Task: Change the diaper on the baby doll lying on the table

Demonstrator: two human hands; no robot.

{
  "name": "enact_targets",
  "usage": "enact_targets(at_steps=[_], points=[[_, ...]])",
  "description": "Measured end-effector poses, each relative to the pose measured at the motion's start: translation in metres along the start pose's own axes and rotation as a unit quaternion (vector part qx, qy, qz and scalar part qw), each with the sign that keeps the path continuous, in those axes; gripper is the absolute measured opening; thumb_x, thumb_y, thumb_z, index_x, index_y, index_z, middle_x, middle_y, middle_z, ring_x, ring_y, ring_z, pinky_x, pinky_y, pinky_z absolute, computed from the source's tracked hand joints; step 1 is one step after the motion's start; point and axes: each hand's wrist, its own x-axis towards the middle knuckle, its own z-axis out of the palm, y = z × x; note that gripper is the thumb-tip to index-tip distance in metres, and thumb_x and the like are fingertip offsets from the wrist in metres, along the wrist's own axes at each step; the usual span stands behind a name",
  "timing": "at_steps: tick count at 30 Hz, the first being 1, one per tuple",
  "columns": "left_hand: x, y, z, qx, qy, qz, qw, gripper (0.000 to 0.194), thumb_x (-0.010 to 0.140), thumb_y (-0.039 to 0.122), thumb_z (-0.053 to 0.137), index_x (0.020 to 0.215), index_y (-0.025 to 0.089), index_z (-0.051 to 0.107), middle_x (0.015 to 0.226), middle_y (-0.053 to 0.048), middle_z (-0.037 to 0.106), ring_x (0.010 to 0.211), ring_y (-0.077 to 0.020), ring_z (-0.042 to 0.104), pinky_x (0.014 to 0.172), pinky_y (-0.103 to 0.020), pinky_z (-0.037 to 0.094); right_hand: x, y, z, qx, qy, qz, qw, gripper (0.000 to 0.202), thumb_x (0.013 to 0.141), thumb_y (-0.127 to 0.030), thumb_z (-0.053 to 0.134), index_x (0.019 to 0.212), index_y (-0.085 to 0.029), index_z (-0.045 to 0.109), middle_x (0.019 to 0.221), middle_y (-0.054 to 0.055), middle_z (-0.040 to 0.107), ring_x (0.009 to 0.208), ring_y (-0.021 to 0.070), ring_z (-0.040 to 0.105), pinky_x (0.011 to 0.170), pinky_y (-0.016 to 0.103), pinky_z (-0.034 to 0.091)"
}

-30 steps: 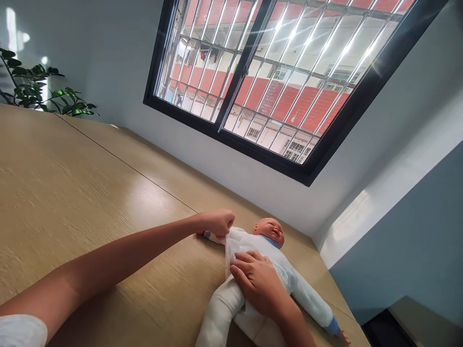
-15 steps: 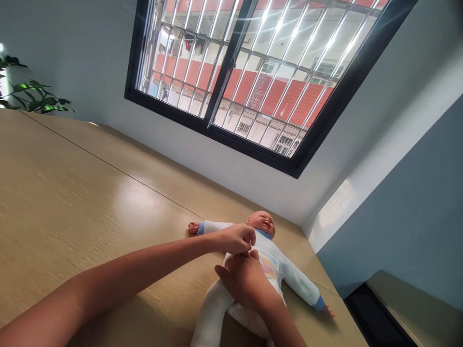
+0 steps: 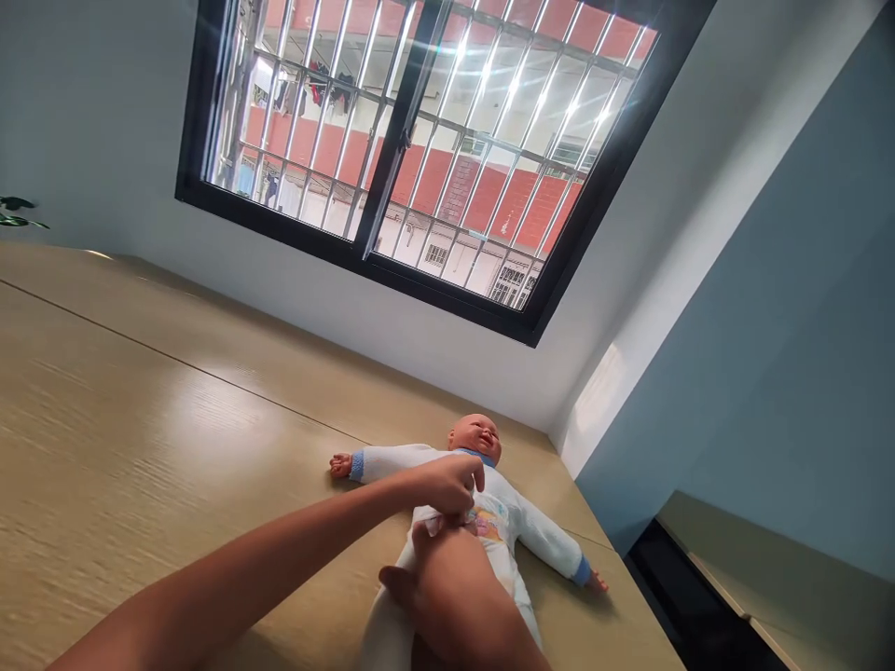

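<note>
A baby doll (image 3: 528, 522) in a white outfit with blue cuffs and collar lies on its back on the wooden table (image 3: 210, 485), arms spread. My left hand (image 3: 451, 483) is closed over the doll's chest, its fingers curled at the shirt front beside a coloured print. Just below it, my right hand (image 3: 454, 582) lies over the doll's belly and hip, its thumb out to the left. The right hand's fingertips are hidden, and what they hold cannot be made out.
A black-framed window (image 3: 447, 270) with metal bars rises behind the table. Leaves of a plant (image 3: 18, 212) show at the far left. A dark shelf or cabinet (image 3: 689, 578) stands past the table's right edge.
The view has shifted, so the window and doll sit further left. My right hand has moved lower and closer to the camera; more of the shirt print shows. My left hand stays at the chest.
</note>
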Motion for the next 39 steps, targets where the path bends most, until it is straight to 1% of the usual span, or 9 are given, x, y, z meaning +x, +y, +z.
enact_targets(at_steps=[3,6,10,12,15,19,26,33,39], points=[[0.002,-0.001,0.010,0.023,-0.011,-0.005,1.000,0.034,0.062,0.010,0.061,0.095,0.019,0.059,0.068,0.004,0.055,0.060,-0.0135,0.050,0.050,-0.023,0.032,-0.006,0.007,-0.014,0.023,-0.045,0.019,0.999,0.049,0.086,-0.050,0.058,0.116,-0.012,0.070,0.111,0.021,0.070,0.101,0.0391,0.064,0.090,0.052,0.050],[-0.001,-0.008,0.010,0.029,-0.019,0.010,0.999,0.032,0.069,0.016,0.062,0.100,0.019,0.061,0.075,0.002,0.058,0.066,-0.0154,0.053,0.055,-0.025,0.035,-0.013,0.031,-0.039,0.086,-0.060,-0.047,0.993,0.042,0.083,-0.051,0.061,0.107,-0.018,0.073,0.108,0.015,0.071,0.099,0.0346,0.064,0.083,0.043,0.049],[-0.007,-0.017,0.007,0.015,-0.069,0.070,0.995,0.029,0.072,0.024,0.068,0.099,0.020,0.058,0.082,0.002,0.062,0.074,-0.0157,0.055,0.058,-0.024,0.038,-0.007,0.086,-0.054,0.318,-0.089,-0.070,0.941,0.032,0.090,-0.045,0.052,0.095,-0.021,0.072,0.086,0.004,0.070,0.080,0.0195,0.064,0.070,0.028,0.047],[-0.007,-0.020,0.007,0.006,-0.090,0.067,0.994,0.033,0.075,0.031,0.069,0.101,0.020,0.054,0.081,0.002,0.060,0.069,-0.0143,0.055,0.056,-0.023,0.038,0.002,0.118,-0.042,0.414,-0.025,-0.044,0.909,0.036,0.090,-0.049,0.051,0.087,-0.018,0.068,0.079,0.004,0.068,0.077,0.0175,0.063,0.069,0.027,0.048],[-0.004,-0.021,0.011,-0.015,-0.107,0.043,0.993,0.036,0.084,0.040,0.061,0.110,0.019,0.049,0.078,0.003,0.059,0.062,-0.0130,0.054,0.052,-0.023,0.038,0.011,0.161,-0.001,0.490,0.130,0.116,0.854,0.038,0.078,-0.054,0.060,0.070,-0.018,0.056,0.062,0.000,0.059,0.057,0.0129,0.055,0.053,0.024,0.041],[-0.001,-0.021,0.019,0.052,-0.030,0.024,0.998,0.038,0.081,0.045,0.064,0.107,0.018,0.052,0.074,0.001,0.061,0.065,-0.0151,0.055,0.052,-0.023,0.036,0.009,0.192,0.055,0.521,0.112,0.186,0.825,0.038,0.070,-0.056,0.061,0.068,-0.019,0.050,0.060,0.000,0.056,0.046,0.0103,0.048,0.045,0.023,0.034],[-0.004,-0.021,0.032,0.147,0.049,0.063,0.986,0.031,0.081,0.037,0.065,0.103,0.019,0.056,0.070,0.003,0.061,0.064,-0.0143,0.053,0.058,-0.025,0.033,0.007,0.179,0.084,0.525,0.191,0.167,0.812,0.043,0.075,-0.060,0.063,0.071,-0.019,0.051,0.062,-0.001,0.054,0.057,0.0127,0.047,0.052,0.025,0.036],[-0.007,-0.018,0.033,0.156,0.040,0.088,0.983,0.022,0.084,0.031,0.061,0.104,0.022,0.059,0.065,0.006,0.058,0.059,-0.0115,0.048,0.056,-0.025,0.029,0.000,0.150,0.069,0.362,0.241,0.110,0.894,0.043,0.081,-0.057,0.069,0.069,-0.019,0.052,0.064,-0.003,0.052,0.061,0.0129,0.044,0.056,0.026,0.032],[-0.005,-0.020,0.032,0.157,0.030,0.095,0.983,0.019,0.084,0.027,0.058,0.102,0.021,0.059,0.063,0.006,0.057,0.057,-0.0110,0.047,0.054,-0.025,0.029,-0.002,0.156,0.071,0.329,0.251,0.090,0.906,0.033,0.092,-0.044,0.056,0.070,-0.020,0.053,0.065,-0.002,0.055,0.063,0.0146,0.048,0.059,0.027,0.033]])
